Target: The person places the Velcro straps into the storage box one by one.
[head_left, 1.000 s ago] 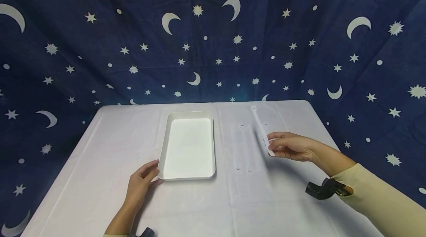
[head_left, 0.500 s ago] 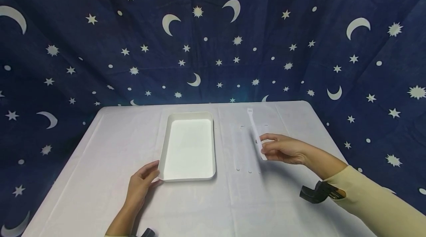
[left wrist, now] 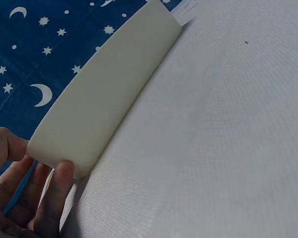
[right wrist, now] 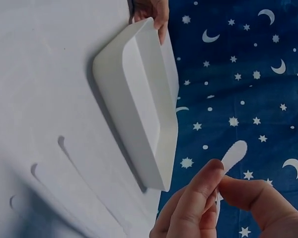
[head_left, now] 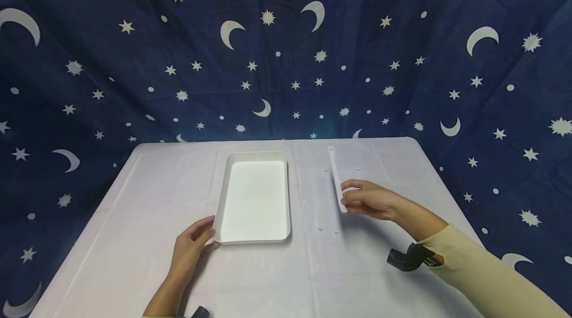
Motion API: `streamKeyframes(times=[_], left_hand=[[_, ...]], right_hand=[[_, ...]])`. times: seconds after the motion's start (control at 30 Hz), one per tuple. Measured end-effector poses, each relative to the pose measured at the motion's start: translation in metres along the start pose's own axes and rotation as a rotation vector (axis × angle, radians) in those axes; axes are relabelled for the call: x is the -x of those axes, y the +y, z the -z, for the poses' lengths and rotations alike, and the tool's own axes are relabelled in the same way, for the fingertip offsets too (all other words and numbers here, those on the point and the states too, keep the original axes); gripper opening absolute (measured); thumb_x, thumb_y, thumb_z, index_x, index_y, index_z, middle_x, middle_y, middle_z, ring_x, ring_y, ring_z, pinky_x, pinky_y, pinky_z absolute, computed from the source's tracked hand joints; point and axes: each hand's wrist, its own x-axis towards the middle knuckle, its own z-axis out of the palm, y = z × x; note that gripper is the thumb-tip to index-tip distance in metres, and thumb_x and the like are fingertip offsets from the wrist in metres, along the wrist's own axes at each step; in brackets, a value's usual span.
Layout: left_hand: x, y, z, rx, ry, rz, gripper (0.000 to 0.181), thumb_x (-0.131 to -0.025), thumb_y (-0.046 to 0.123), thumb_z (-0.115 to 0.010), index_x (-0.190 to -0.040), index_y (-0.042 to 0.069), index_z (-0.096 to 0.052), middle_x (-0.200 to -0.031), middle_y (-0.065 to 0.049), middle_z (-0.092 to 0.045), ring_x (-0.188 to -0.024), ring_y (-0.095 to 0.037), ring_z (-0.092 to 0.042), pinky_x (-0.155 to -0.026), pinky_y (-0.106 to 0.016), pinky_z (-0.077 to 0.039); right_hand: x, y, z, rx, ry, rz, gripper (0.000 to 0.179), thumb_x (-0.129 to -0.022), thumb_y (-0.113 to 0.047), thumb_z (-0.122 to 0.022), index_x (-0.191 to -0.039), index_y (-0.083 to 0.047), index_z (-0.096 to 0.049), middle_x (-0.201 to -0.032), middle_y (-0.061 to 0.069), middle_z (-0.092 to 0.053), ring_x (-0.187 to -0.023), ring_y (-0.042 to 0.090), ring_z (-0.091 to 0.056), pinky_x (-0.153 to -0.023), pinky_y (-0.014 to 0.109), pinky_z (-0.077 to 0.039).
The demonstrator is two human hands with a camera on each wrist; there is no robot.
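Note:
My right hand (head_left: 371, 200) pinches a slim white strip (head_left: 336, 174) near its rounded lower end, between thumb and fingers. The strip slants up and away from the hand, with a slightly wider head at the far end. In the right wrist view its rounded tip (right wrist: 236, 152) pokes out past the fingertips. A shallow white rectangular tray (head_left: 222, 199) lies left of it. At the tray's near left corner my left hand (head_left: 189, 248) holds on, thumb and fingers on either side of the corner, as the left wrist view shows.
More white strips (head_left: 319, 204) lie side by side on the white tablecloth (head_left: 268, 278), right of the tray, partly under the right hand. Behind the table hangs a dark blue curtain (head_left: 201, 109) with moons and stars. A black wrist mount (head_left: 404, 260) sits below the right forearm.
My right hand has moved left with the white strip, bringing it over the lying strips and nearer the tray. The left hand and tray stay where they were.

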Motion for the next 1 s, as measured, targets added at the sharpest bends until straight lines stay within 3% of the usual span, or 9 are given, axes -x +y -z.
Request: streamKeyframes(times=[0.4,0.57,1.0], left_hand=[[0.003,-0.001,-0.001,-0.009,0.023,-0.012,0.042,-0.094,0.013,-0.065,-0.134,0.002,-0.056,-0.136,-0.021,-0.057,-0.104,-0.013,-0.069,-0.081,-0.026,-0.063],[0.003,-0.001,-0.003,-0.014,0.035,-0.027,0.04,-0.094,0.014,-0.065,-0.133,0.003,-0.058,-0.135,-0.019,-0.058,-0.104,-0.014,-0.069,-0.08,-0.026,-0.063],[0.005,-0.001,-0.004,-0.037,0.064,-0.024,0.038,-0.094,0.014,-0.064,-0.131,0.006,-0.06,-0.132,-0.017,-0.061,-0.106,-0.018,-0.068,-0.08,-0.024,-0.063]], right_hand=[[-0.022,0.007,-0.017,0.095,-0.024,0.064,0.042,-0.086,0.003,-0.06,-0.123,0.007,-0.04,-0.077,-0.003,-0.061,-0.072,0.009,-0.062,-0.069,0.02,-0.061],[-0.029,0.012,-0.027,0.104,-0.036,0.106,0.044,-0.086,0.005,-0.06,-0.125,0.011,-0.039,-0.085,-0.002,-0.068,-0.076,0.012,-0.063,-0.069,0.02,-0.06],[-0.038,0.031,-0.051,0.147,-0.011,0.121,0.045,-0.083,0.0,-0.063,-0.123,0.008,-0.042,-0.078,-0.003,-0.061,-0.074,0.013,-0.06,-0.073,0.023,-0.06]])
